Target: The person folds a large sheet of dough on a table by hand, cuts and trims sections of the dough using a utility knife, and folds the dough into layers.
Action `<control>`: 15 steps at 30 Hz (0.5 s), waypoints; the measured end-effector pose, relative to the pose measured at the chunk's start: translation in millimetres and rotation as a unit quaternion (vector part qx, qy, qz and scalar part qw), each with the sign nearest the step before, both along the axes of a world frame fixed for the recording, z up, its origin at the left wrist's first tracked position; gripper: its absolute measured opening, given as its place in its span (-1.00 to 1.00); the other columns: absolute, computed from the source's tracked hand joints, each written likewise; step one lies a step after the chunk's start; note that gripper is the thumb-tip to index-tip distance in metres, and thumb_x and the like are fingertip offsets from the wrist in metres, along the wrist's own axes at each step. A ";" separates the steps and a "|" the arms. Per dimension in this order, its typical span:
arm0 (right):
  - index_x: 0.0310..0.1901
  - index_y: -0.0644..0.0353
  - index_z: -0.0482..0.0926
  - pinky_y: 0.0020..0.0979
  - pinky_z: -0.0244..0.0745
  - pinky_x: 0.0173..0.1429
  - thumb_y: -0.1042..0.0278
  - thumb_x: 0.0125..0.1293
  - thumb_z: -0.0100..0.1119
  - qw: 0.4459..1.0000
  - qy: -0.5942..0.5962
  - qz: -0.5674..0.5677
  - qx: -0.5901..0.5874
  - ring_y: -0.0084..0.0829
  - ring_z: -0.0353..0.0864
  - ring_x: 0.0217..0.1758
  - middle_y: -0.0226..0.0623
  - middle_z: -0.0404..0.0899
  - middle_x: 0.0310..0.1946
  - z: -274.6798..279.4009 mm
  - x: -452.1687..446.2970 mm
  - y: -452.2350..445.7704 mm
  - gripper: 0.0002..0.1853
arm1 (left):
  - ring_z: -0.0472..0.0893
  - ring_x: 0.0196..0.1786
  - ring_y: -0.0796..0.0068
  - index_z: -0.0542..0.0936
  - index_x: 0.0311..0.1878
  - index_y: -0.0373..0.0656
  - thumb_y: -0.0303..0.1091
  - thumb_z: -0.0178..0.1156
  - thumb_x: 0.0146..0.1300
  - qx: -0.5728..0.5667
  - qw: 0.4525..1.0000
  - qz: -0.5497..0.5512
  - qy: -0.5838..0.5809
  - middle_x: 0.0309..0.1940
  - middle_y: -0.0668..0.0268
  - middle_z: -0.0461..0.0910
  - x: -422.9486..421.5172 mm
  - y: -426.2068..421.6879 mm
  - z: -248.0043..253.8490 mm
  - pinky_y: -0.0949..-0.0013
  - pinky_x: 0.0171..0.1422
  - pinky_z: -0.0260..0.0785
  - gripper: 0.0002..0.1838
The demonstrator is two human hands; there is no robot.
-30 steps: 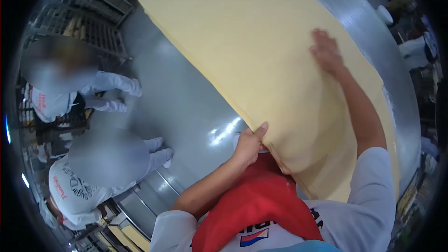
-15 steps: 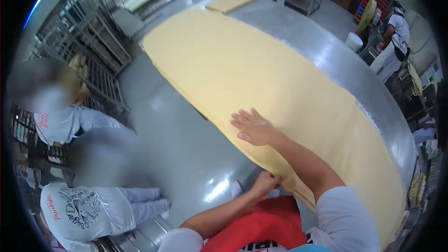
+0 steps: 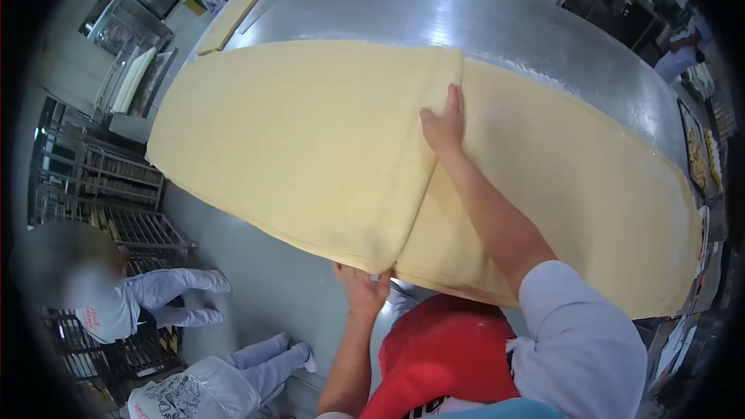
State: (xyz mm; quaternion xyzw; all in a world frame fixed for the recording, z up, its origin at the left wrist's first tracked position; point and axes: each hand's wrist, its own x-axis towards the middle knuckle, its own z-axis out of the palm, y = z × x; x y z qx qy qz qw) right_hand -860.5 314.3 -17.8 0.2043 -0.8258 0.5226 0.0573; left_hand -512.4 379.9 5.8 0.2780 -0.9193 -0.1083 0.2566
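Note:
A large pale yellow dough sheet (image 3: 295, 124) lies over the metal table, with one layer overlapping another along an edge that runs from the far side towards me. My right hand (image 3: 445, 126) rests on that edge near the far side, thumb and fingers apart, palm down. At the near rim, my left hand (image 3: 362, 291) grips the border of the dough by the overlap's near corner; its fingertips are partly hidden beneath the dough.
Beyond the dough, bare metal table (image 3: 372, 12) shows, with a smaller dough slab (image 3: 233, 19) at the far left. Two people stand at the left near wheeled racks (image 3: 120, 171). Trays of food (image 3: 696, 157) stand at the right, and other people are in the background.
My view has turned, shifting the room around. My right hand has reached farther across the dough to the overlap's edge. My left hand remains at the near border, now beside the overlap's corner.

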 end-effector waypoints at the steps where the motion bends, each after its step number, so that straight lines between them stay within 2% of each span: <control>1: 0.48 0.36 0.22 -0.16 0.14 0.61 0.32 0.33 0.18 1.000 -0.004 0.002 -0.006 -0.01 0.25 0.56 0.13 0.30 0.47 16.3 0.4 -3.3 -0.28 | 0.48 0.28 -0.08 0.65 0.09 -0.12 -0.05 0.51 0.09 -0.006 1.000 0.002 -0.004 0.15 0.08 0.60 4.6 -6.2 -6.1 -0.14 0.46 0.20 -0.45; 2: 0.48 0.36 0.22 -0.17 0.22 0.56 0.33 0.31 0.19 0.979 -0.146 0.021 -0.139 -0.03 0.32 0.52 0.13 0.34 0.44 33.1 -2.2 -6.5 -0.27 | 0.51 0.26 -0.03 0.64 0.09 -0.16 -0.11 0.47 0.16 0.060 0.996 0.022 0.056 0.14 0.11 0.61 12.3 -11.6 -15.2 -0.12 0.44 0.25 -0.50; 3: 0.47 0.36 0.22 -0.18 0.30 0.51 0.34 0.30 0.20 0.920 -0.287 0.037 -0.263 -0.05 0.40 0.48 0.13 0.37 0.42 40.2 -2.0 -10.5 -0.27 | 0.54 0.23 0.01 0.62 0.09 -0.19 -0.16 0.44 0.23 0.127 0.985 0.042 0.112 0.14 0.13 0.61 21.9 -13.9 -16.8 -0.10 0.42 0.29 -0.56; 4: 0.47 0.36 0.22 -0.18 0.30 0.51 0.34 0.30 0.20 0.918 -0.294 0.035 -0.265 -0.05 0.40 0.48 0.13 0.37 0.42 35.7 -2.3 -23.1 -0.27 | 0.54 0.23 0.01 0.62 0.09 -0.19 -0.16 0.44 0.23 0.126 0.986 0.042 0.104 0.14 0.13 0.61 16.5 -22.6 3.2 -0.10 0.42 0.29 -0.56; 5: 0.45 0.31 0.28 -0.20 0.37 0.45 0.34 0.29 0.20 0.927 -0.258 0.159 -0.220 -0.07 0.46 0.43 0.08 0.42 0.40 33.9 -3.7 -38.1 -0.31 | 0.56 0.23 0.12 0.57 0.18 -0.16 -0.21 0.36 0.34 0.344 0.883 0.158 0.275 0.15 0.19 0.62 5.2 -37.2 21.2 -0.05 0.37 0.34 -0.58; 6: 0.43 0.26 0.35 -0.21 0.45 0.38 0.34 0.28 0.20 0.920 -0.213 0.282 -0.172 -0.08 0.52 0.37 0.04 0.47 0.37 33.1 -12.7 -45.6 -0.34 | 0.58 0.23 0.22 0.52 0.27 -0.14 -0.26 0.27 0.45 0.528 0.691 0.257 0.422 0.17 0.25 0.62 -7.6 -42.0 33.4 -0.01 0.31 0.40 -0.61; 7: 0.43 0.26 0.35 -0.21 0.45 0.38 0.34 0.28 0.20 0.920 -0.212 0.281 -0.175 -0.08 0.52 0.37 0.04 0.47 0.37 48.5 -25.5 -39.2 -0.34 | 0.58 0.23 0.22 0.52 0.27 -0.14 -0.26 0.27 0.45 0.526 0.693 0.254 0.422 0.17 0.25 0.62 -13.3 -38.2 32.6 -0.01 0.31 0.40 -0.61; 9: 0.36 0.13 0.48 -0.21 0.43 0.39 0.37 0.28 0.13 0.933 -0.107 0.341 0.038 -0.08 0.51 0.39 -0.05 0.50 0.37 78.5 -59.5 -22.0 -0.44 | 0.60 0.21 0.22 0.42 0.36 -0.13 -0.35 0.18 0.51 0.612 0.498 0.351 0.504 0.23 0.27 0.56 -21.4 -35.9 30.6 0.06 0.20 0.48 -0.59; 10: 0.34 0.09 0.53 -0.19 0.39 0.44 0.38 0.29 0.09 0.956 -0.062 0.265 0.109 -0.08 0.49 0.41 -0.08 0.52 0.36 70.8 -84.9 -18.7 -0.46 | 0.60 0.21 0.22 0.42 0.36 -0.13 -0.35 0.18 0.51 0.612 0.502 0.347 0.503 0.23 0.27 0.56 -29.4 -26.3 38.9 0.06 0.20 0.48 -0.59; 11: 0.31 0.05 0.57 -0.17 0.34 0.48 0.38 0.29 0.05 0.966 -0.018 0.188 0.178 -0.08 0.46 0.44 -0.11 0.53 0.36 53.6 -113.3 -13.9 -0.48 | 0.62 0.16 0.24 0.38 0.35 -0.15 -0.35 0.18 0.51 0.607 0.562 0.333 0.452 0.21 0.26 0.57 -38.4 -7.2 52.3 0.09 0.19 0.51 -0.58; 12: 0.38 0.05 0.49 0.00 0.22 0.55 0.35 0.29 0.02 0.965 0.011 0.158 0.210 -0.04 0.40 0.48 -0.10 0.48 0.40 33.1 -140.0 -5.0 -0.43 | 0.64 0.12 0.25 0.35 0.35 -0.17 -0.35 0.19 0.51 0.596 0.617 0.323 0.400 0.18 0.24 0.58 -43.6 8.4 58.1 0.11 0.19 0.54 -0.57; 13: 0.40 0.06 0.44 0.16 0.14 0.56 0.25 0.33 0.05 0.957 0.033 0.105 0.269 -0.05 0.30 0.54 -0.14 0.37 0.47 7.9 -165.3 -2.0 -0.42 | 0.64 0.13 0.25 0.38 0.34 -0.16 -0.36 0.17 0.51 0.590 0.638 0.306 0.389 0.18 0.23 0.58 -44.9 17.0 55.1 0.13 0.19 0.53 -0.59; 14: 0.42 0.04 0.43 0.22 0.14 0.55 0.19 0.34 0.06 0.931 0.045 0.127 0.340 -0.08 0.29 0.55 -0.17 0.36 0.48 12.9 -174.3 9.3 -0.41 | 0.64 0.13 0.25 0.38 0.34 -0.16 -0.36 0.17 0.51 0.583 0.636 0.314 0.396 0.18 0.23 0.58 -46.4 22.2 51.2 0.13 0.19 0.53 -0.59; 15: 0.43 0.02 0.42 0.27 0.13 0.53 0.13 0.36 0.07 0.899 0.059 0.147 0.409 -0.12 0.27 0.56 -0.20 0.35 0.49 28.2 -178.9 17.5 -0.40 | 0.64 0.14 0.25 0.39 0.33 -0.18 -0.39 0.18 0.49 0.624 0.588 0.295 0.421 0.19 0.21 0.58 -46.6 26.0 45.7 0.12 0.20 0.53 -0.60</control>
